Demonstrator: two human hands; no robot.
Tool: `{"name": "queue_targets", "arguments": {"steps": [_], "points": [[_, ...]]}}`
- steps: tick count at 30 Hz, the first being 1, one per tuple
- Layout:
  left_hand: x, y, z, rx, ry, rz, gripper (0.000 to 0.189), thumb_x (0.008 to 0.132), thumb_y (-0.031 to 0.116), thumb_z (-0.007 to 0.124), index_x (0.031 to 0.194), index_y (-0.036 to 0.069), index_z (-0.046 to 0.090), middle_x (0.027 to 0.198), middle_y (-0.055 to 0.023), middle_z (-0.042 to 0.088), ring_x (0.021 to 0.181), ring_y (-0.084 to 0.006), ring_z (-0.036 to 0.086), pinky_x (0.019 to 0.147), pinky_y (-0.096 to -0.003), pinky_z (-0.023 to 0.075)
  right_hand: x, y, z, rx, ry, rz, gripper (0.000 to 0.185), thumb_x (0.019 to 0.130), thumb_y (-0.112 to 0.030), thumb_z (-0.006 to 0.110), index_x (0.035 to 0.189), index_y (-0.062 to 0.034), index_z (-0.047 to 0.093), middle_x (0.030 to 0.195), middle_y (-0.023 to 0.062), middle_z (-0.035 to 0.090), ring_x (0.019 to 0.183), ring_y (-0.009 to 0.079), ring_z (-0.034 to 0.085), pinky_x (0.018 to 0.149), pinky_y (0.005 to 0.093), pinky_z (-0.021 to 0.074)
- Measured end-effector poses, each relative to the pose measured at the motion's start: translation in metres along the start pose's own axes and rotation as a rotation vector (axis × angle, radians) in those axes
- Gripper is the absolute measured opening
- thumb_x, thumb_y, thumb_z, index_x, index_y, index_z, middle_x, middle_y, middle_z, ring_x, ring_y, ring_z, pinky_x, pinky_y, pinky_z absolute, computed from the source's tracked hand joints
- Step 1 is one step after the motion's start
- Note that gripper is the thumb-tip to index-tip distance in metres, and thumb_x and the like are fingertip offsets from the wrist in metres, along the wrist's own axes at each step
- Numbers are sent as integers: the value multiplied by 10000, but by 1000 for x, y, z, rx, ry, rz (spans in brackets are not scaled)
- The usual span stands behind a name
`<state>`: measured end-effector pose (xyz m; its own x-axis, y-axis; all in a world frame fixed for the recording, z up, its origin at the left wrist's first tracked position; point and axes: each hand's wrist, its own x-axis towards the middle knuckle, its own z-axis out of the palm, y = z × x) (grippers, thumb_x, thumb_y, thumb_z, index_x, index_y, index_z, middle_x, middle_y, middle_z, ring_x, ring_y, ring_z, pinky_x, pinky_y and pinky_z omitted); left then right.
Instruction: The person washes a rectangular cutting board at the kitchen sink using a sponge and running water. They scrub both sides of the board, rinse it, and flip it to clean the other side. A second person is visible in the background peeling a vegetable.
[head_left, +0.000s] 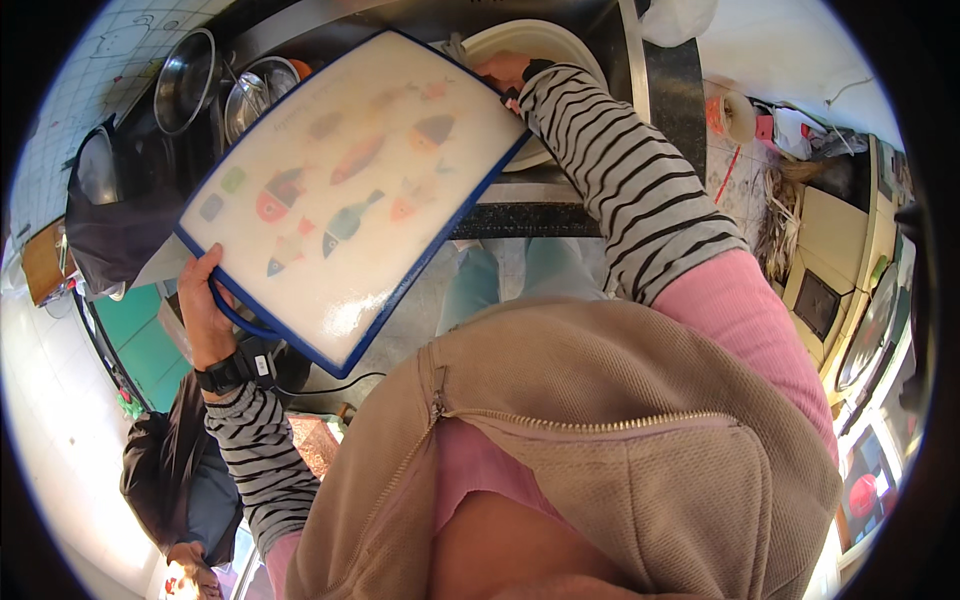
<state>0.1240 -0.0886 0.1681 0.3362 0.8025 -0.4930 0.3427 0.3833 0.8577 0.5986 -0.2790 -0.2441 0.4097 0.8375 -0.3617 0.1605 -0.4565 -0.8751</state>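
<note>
A white plastic cutting board (352, 172) with a blue rim and faded fish pictures is held tilted over the edge of a steel sink. My left hand (204, 300) grips it at the blue handle on its near left side, thumb on the rim. My right hand (506, 71) is at the far right edge of the board, over a cream plastic basin (577, 56) in the sink; its fingers are partly hidden, so its hold cannot be told. A greyish thing, perhaps a cloth (454, 47), shows beside the basin. The board's surface looks wet and shiny near its closest corner.
Steel bowls (185, 81) stand at the back left, one holding metal utensils. The sink's dark front edge (525, 221) runs before me. A white bag (675, 19) lies at the upper right. Another person (172, 472) in dark clothes is at the lower left.
</note>
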Motion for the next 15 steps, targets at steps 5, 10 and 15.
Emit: {"name": "queue_targets", "arguments": {"steps": [5, 10, 15], "points": [[7, -6, -5, -33, -18, 6, 172, 906, 79, 656, 997, -58, 605, 873, -122, 708, 639, -160, 700, 502, -211, 569, -49, 39, -24, -1274, 288, 19, 272, 1002, -148, 484, 1177, -66, 675, 1101, 203, 689, 881, 359, 670, 770, 473, 560], [11, -7, -6, -41, 45, -16, 155, 909, 83, 656, 979, -49, 614, 872, -130, 715, 639, -170, 705, 495, -205, 564, -89, 17, -10, -1214, 188, 229, 300, 1011, -144, 446, 1114, -117, 727, 1139, 176, 689, 933, 367, 667, 848, 506, 538], [2, -1, 8, -28, 80, -7, 115, 900, 98, 681, 891, -1, 623, 803, -63, 697, 587, -101, 658, 472, -172, 525, -132, -47, -40, -1046, -151, 28, 252, 862, -67, 537, 1025, -28, 724, 1050, 221, 687, 983, 376, 657, 919, 465, 505]]}}
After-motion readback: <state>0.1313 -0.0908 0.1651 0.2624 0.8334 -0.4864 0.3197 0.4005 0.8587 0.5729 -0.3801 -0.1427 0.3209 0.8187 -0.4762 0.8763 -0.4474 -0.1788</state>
